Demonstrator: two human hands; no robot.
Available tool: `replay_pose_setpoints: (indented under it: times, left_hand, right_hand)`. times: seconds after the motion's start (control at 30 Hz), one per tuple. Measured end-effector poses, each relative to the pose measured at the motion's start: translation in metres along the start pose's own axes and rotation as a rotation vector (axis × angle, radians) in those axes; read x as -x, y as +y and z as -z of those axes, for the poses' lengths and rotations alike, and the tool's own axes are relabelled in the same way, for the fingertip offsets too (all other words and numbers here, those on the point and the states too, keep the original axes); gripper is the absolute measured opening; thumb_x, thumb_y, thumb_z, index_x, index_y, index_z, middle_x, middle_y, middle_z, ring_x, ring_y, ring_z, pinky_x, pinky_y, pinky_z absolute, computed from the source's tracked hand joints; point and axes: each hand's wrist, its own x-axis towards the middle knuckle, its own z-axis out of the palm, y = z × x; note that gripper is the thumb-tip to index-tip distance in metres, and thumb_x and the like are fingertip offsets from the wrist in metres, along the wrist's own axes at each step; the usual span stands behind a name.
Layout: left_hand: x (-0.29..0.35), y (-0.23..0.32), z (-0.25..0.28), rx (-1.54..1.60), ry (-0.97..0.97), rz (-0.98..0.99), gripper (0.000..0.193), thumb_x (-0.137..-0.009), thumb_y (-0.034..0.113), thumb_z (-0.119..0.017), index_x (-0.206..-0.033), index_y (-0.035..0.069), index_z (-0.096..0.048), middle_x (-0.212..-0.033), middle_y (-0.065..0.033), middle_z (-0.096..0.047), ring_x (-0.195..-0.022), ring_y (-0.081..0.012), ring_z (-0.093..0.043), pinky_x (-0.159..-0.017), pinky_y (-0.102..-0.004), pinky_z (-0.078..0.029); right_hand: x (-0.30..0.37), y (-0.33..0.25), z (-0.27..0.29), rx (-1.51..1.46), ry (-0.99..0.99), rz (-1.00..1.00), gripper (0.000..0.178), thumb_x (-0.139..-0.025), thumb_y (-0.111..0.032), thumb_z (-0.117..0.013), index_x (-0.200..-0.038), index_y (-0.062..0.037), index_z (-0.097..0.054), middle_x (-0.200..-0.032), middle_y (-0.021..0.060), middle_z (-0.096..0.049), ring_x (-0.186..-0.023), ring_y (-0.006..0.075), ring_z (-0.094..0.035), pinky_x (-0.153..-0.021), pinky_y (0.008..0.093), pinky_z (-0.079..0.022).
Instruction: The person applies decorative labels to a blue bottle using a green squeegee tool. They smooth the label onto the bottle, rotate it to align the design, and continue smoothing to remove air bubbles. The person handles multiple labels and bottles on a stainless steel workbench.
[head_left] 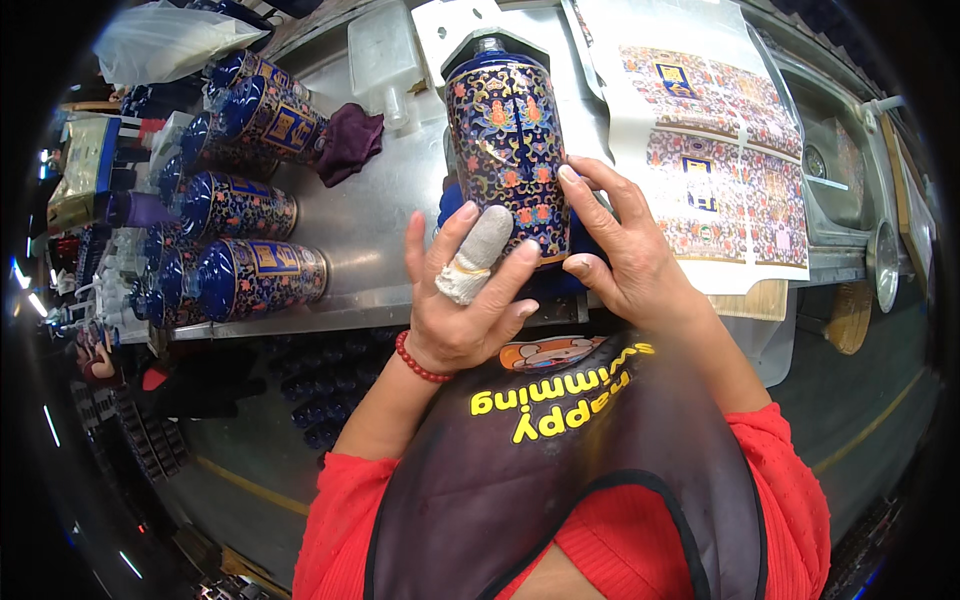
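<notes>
A dark blue bottle (508, 140) with a bright floral pattern lies in front of me, its neck pointing away. My left hand (465, 285) has its fingers spread, the tips against the lower part of the bottle. One of its fingers wears a grey finger cot (484, 240) with a whitish band below it. Along the bottle's lower right edge rests my right hand (635, 245), index fingertip on the side and thumb apart from the other fingers. On the right lies a white sheet of printed floral labels (725, 235).
Several matching blue bottles (265, 275) lie at the left of the metal table (365, 235). A purple cloth (350, 143) and a clear plastic container (385, 50) sit toward the back. At far left is a white plastic bag (165, 45); a metal basin (840, 180) stands at right.
</notes>
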Motion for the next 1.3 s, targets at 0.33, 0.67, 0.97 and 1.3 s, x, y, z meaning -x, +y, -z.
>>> replay_pose_setpoints:
  times: [0.33,0.67,0.97,1.3]
  left_hand:
    - [-0.034,-0.011,0.008,0.044,0.015,0.119,0.086,-0.097,0.071,-0.043,-0.143,-0.001,-0.055,-0.141,-0.0233,-0.057,-0.136,-0.0429,-0.045,-0.120,-0.0608,-0.010]
    - [-0.080,-0.026,0.015,-0.062,-0.101,0.123,0.090,-0.094,0.071,-0.048,-0.146,-0.002,-0.050,-0.145,-0.0219,-0.053,-0.138,-0.0404,-0.040,-0.118,-0.0648,-0.010]
    - [-0.092,-0.032,0.010,-0.007,-0.102,0.151,0.095,-0.094,0.071,-0.048,-0.152,-0.004,-0.040,-0.148,-0.0259,-0.048,-0.140,-0.0448,-0.038,-0.117,-0.0655,-0.011]
    - [-0.103,-0.033,0.009,-0.061,-0.175,0.141,0.098,-0.094,0.071,-0.047,-0.154,-0.005,-0.036,-0.151,-0.0291,-0.042,-0.142,-0.0475,-0.034,-0.118,-0.0649,-0.013]
  right_hand:
    - [-0.011,0.001,0.009,0.032,-0.002,-0.003,0.068,-0.094,-0.034,-0.068,-0.149,-0.0027,-0.046,-0.146,0.0250,-0.045,-0.126,0.0447,-0.050,-0.107,0.0499,-0.042]
    - [-0.032,0.006,0.014,0.063,0.001,-0.025,0.071,-0.089,-0.031,-0.072,-0.149,-0.0027,-0.047,-0.148,0.0249,-0.043,-0.128,0.0444,-0.049,-0.108,0.0501,-0.042]
    - [-0.046,0.012,0.012,0.058,0.007,-0.049,0.074,-0.087,-0.029,-0.074,-0.150,-0.0029,-0.045,-0.149,0.0249,-0.042,-0.130,0.0441,-0.047,-0.109,0.0499,-0.041]
    - [-0.048,0.015,0.009,0.052,0.002,-0.046,0.073,-0.090,-0.031,-0.072,-0.151,-0.0029,-0.044,-0.149,0.0246,-0.042,-0.128,0.0442,-0.048,-0.108,0.0498,-0.041]
